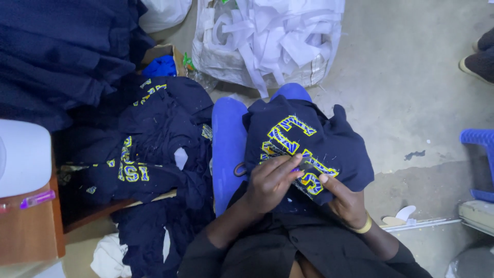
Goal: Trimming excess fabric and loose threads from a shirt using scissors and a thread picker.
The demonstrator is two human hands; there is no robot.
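A large white sack point(221, 56) stands on the floor, full of white fabric strips point(272, 36). The navy garment point(309, 144) with yellow-blue letters lies on the person's lap. The left hand point(270, 183) pinches a small purple tool point(296, 170) over the letters. The right hand point(347, 201) grips the garment's lower edge, thumb pressing on top. A pile of similar garments point(154, 149) lies just beside.
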